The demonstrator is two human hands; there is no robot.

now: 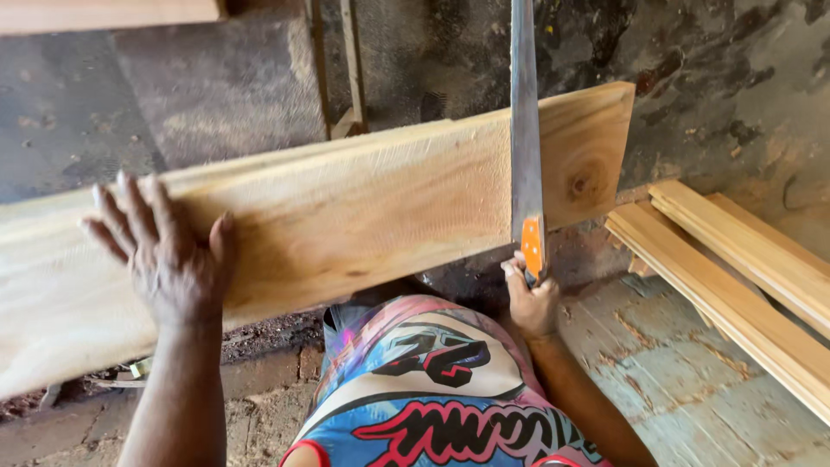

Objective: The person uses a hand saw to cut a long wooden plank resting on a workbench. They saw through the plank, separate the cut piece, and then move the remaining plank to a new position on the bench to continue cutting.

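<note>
A wide pale wooden plank runs across the view, with a knot near its right end. My left hand lies flat on its left part, fingers spread. My right hand grips the orange handle of a hand saw just below the plank's near edge. The long steel blade stands across the plank near its right end and runs out of the top of the view. My knee in colourful patterned shorts sits under the plank between my arms.
Several narrow wooden boards lie stacked on the floor at the right. Another board edge shows at the top left, and thin sticks lean at the back. The concrete floor is stained, with sawdust about.
</note>
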